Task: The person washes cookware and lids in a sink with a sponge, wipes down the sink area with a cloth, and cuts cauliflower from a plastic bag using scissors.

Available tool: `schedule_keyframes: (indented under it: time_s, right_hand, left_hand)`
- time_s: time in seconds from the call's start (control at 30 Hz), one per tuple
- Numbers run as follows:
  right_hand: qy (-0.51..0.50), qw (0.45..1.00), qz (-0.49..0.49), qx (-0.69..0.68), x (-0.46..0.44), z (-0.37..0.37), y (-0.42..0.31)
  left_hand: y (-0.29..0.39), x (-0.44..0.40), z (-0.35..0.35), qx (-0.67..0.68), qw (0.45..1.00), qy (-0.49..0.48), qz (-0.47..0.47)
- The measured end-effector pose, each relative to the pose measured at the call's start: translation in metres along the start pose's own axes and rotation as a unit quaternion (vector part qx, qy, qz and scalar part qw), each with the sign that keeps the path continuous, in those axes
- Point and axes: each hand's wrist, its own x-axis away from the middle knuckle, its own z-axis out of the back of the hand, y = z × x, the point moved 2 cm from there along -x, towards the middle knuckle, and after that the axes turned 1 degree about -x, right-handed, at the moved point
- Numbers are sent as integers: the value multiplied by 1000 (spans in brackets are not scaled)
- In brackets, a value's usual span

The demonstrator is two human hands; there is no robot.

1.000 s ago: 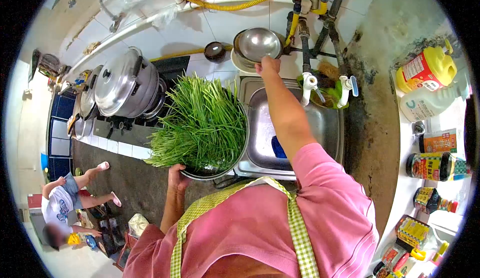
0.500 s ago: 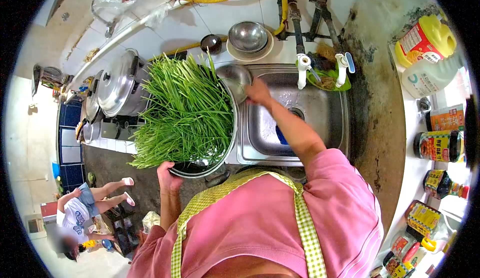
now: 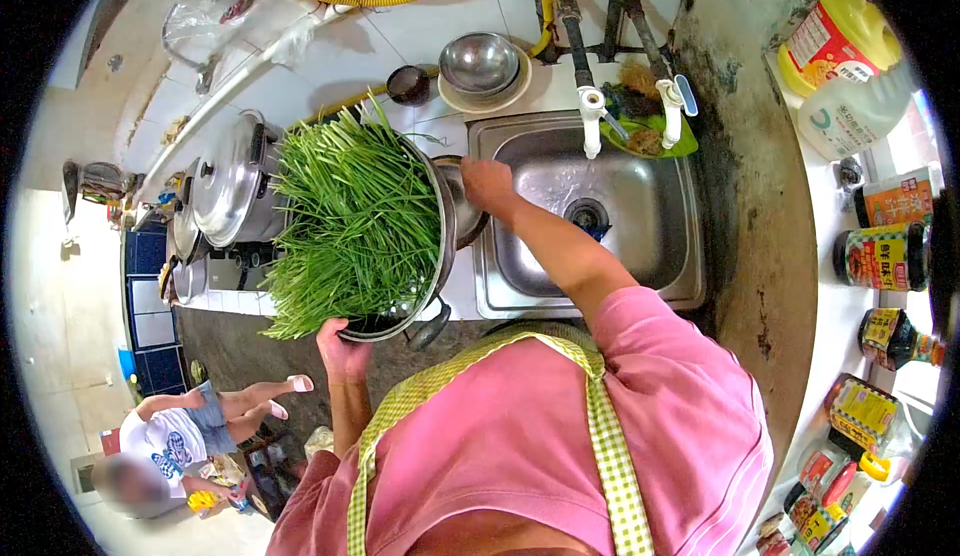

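Note:
Long green leafy stalks, like garlic chives (image 3: 355,221), are heaped high in a wide metal basin (image 3: 446,256) left of the sink. My left hand (image 3: 345,352) is closed on the basin's near edge, its fingertips hidden beneath the rim. At the basin's right side, my right hand (image 3: 488,191) grips a smaller metal bowl (image 3: 466,218). That bowl looks tilted and is partly covered by the basin and my hand. A dark handle (image 3: 430,326) sticks out below the basin's near right edge; which vessel it belongs to is unclear.
A steel sink (image 3: 640,286) with two white taps (image 3: 592,121) is to the right. Behind stand stacked bowls (image 3: 480,66) and a dark cup (image 3: 408,86). Lidded pots (image 3: 230,181) are at left. Bottles and jars (image 3: 880,256) line the right ledge. Another person (image 3: 165,446) is at lower left.
My right hand and the small metal bowl have moved left and toward me, closer against the basin. My left hand keeps its grip on the basin edge. The view has shifted slightly.

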Motion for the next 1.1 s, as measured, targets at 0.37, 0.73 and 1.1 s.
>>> schedule_keyframes:
  time_s: [0.37,0.73,1.1]
  right_hand:
    - [-73,994,49,62,-19,16,-1]
    - [-22,997,-38,-65,-4,48,25]
    - [34,690,-318,-649,31,-19,72]
  left_hand:
    - [8,-6,-2,-3,1000,-8,-12]
    - [6,-13,7,-3,1000,-4,18]
    - [-1,-19,-5,-19,999,-6,36]
